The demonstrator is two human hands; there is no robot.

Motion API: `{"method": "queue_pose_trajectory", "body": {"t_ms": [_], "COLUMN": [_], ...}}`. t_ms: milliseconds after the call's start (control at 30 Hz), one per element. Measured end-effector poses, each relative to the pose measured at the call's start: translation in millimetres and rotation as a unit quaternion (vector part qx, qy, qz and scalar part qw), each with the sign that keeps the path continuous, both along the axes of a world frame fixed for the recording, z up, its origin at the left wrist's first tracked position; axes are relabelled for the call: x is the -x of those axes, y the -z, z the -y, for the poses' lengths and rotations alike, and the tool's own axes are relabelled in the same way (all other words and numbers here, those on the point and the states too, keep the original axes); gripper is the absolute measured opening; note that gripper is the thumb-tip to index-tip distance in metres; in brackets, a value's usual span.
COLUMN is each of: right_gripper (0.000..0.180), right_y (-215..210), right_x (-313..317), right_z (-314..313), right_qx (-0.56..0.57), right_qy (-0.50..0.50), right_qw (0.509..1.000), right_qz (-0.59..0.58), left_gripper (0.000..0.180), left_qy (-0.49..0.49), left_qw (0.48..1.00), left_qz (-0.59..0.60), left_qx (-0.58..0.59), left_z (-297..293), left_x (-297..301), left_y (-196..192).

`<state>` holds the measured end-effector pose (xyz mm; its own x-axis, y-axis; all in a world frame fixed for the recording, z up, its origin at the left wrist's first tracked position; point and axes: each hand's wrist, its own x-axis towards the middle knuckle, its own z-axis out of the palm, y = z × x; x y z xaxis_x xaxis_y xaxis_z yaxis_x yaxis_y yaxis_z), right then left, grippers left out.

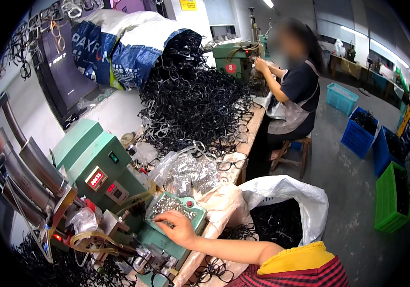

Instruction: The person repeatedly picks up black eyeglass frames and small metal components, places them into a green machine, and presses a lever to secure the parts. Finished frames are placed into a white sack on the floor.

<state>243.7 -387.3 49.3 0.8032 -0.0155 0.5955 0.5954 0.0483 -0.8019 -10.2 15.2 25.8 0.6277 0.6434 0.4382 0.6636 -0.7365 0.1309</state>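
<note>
My right hand (180, 230) reaches in from the lower right, over the near edge of a green tray (199, 215). Its fingers are curled, with thumb and index finger drawn toward each other at the tips; anything between them is too small to make out. Small shiny metal pieces (169, 204) lie heaped in the tray beside the fingertips. To the left stands a green bench machine (97, 158) with red lit displays and metal cylinders. Its clamping parts (143, 260) sit just below the hand. My left hand is out of the picture.
A large heap of black eyeglass frames (190, 95) spills from a woven sack (133, 45). Clear plastic bags (193, 170) lie beyond the tray. A white sack (305, 201) of frames stands at right. A co-worker (293, 91) sits at another machine; crates (391, 201) line the floor.
</note>
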Motion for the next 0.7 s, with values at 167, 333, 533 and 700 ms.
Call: {"method": "queue_pose_trajectory", "body": {"t_ms": [167, 333, 533, 700], "right_gripper": [0.016, 0.010, 0.011, 0.016], "right_y": [-9.1, 18.6, 21.0, -33.7], "right_x": [-9.5, -5.7, 14.7, 12.3], "right_z": [8.0, 34.4, 81.1, 36.2], "right_qx": [0.086, 0.136, 0.175, 0.134], "right_qy": [-0.035, 0.003, -0.039, -0.203], "right_qw": [0.996, 0.988, 0.984, 0.970], "right_qz": [0.006, 0.079, 0.016, 0.024], "left_gripper": [0.038, 0.037, 0.035, 0.011], "left_qy": [0.031, 0.047, 0.212, 0.072], "left_qw": [0.992, 0.972, 0.873, 0.850], "left_qz": [-0.101, -0.197, -0.357, -0.062], "left_qx": [-0.064, -0.115, -0.257, 0.517], "left_z": [-55.4, -82.9, -130.6, 67.6], "left_x": [-39.5, -13.8, 79.1, 0.0], "left_y": [46.0, 86.0, 122.5, -52.6]}}
